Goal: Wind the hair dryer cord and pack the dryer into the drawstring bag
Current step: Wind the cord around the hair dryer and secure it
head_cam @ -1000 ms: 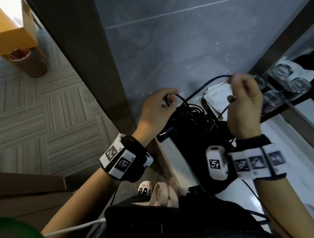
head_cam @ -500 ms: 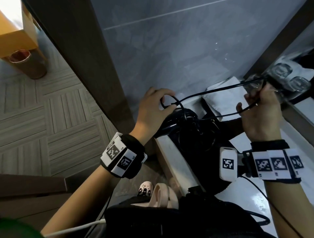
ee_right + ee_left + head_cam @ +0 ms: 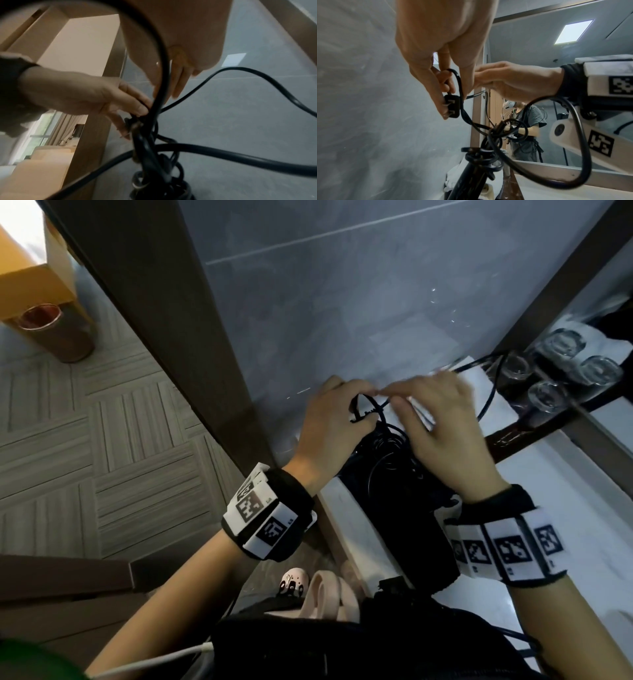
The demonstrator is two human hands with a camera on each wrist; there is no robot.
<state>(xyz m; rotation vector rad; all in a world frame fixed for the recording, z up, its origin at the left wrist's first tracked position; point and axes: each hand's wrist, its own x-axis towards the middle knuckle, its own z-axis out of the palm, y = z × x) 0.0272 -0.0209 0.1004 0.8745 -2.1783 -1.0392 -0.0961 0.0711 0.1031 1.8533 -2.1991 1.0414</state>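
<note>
The black hair dryer (image 3: 394, 474) lies on the white counter (image 3: 565, 525) against the grey tiled wall (image 3: 342, 302), with much of its black cord (image 3: 489, 135) already looped in coils around it. The dryer's body sits between my two wrists and is mostly hidden by them in the head view.

My left hand (image 3: 329, 422) hovers over the upper end of the dryer, wrist bent, fingers curled down. The left wrist view shows the fingers and thumb closed around the plug (image 3: 452, 106), its two metal prongs pointing toward my fingers, with the cord leaving the top of the plug and arcing down to the coils.

My right hand (image 3: 442, 419) reaches across from the right, palm down, fingertips meeting my left hand's. It is blurred; its fingers appear pinched on a stretch of cord just beside the plug. A free loop of cord swings out to the right over a folded white towel (image 3: 479, 378).

Past the towel, upturned glasses (image 3: 544, 395) stand on a dark tray beside a mirror (image 3: 556, 67). A dark cloth (image 3: 411, 542), possibly the bag, lies under the dryer near my right wrist; I cannot tell for sure. Nothing visible is packed inside it.
</note>
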